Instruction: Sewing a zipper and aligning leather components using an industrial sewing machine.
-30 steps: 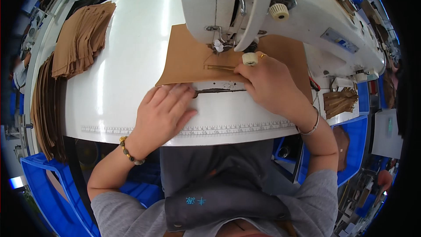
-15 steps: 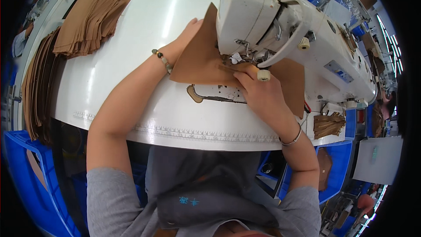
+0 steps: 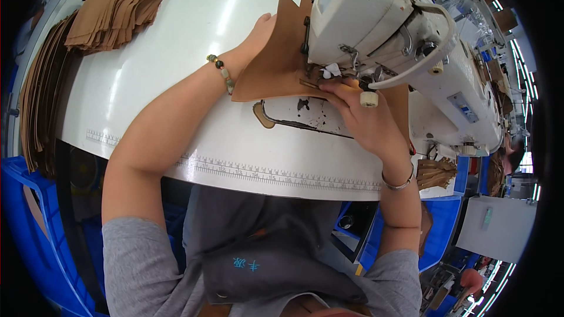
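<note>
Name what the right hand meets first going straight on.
The right hand would probably meet the exposed end of the narrow strip on the brown panel, just ahead; depth near the sewing machine is unclear.

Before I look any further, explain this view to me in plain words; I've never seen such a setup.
You're looking down through a fisheye camera on a person's head, so straight edges bend. The bare arms are the wearer's own. A white sewing machine stands over a white table. The right hand rests on a brown sheet beneath the machine's head. The left hand is mostly hidden behind that sheet, so its grip can't be told. Stacked brown pieces lie at the left.
</note>
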Demonstrator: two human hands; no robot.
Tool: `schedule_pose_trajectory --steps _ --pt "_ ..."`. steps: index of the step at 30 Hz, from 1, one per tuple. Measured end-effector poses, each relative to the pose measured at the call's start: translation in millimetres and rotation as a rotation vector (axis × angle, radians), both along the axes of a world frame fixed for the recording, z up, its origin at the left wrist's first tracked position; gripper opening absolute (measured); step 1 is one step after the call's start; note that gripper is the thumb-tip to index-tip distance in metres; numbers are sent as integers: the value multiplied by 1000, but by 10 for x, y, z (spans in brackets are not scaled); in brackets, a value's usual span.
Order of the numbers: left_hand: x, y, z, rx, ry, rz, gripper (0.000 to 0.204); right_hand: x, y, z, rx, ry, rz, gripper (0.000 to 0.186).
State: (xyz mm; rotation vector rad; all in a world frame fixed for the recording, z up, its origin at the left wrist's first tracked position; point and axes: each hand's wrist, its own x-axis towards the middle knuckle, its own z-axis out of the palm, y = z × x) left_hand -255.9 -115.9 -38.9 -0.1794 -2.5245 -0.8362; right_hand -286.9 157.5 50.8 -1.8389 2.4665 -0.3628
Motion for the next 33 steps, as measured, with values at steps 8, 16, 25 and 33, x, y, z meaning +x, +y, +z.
schedule_pose_trajectory --steps 8,16,25,33 --pt "147 -74 166 -289 102 120 37 147 -4 73 -138 -42 12 24" --pt "-7 -174 6 -238 22 103 35 157 -95 157 -11 -355 -148 27" --pt "11 -195 -34 -191 1 114 32 114 -102 137 28 -359 -118 29" --pt "211 -401 306 229 -157 392 31 331 41 -103 -66 36 -26 48"
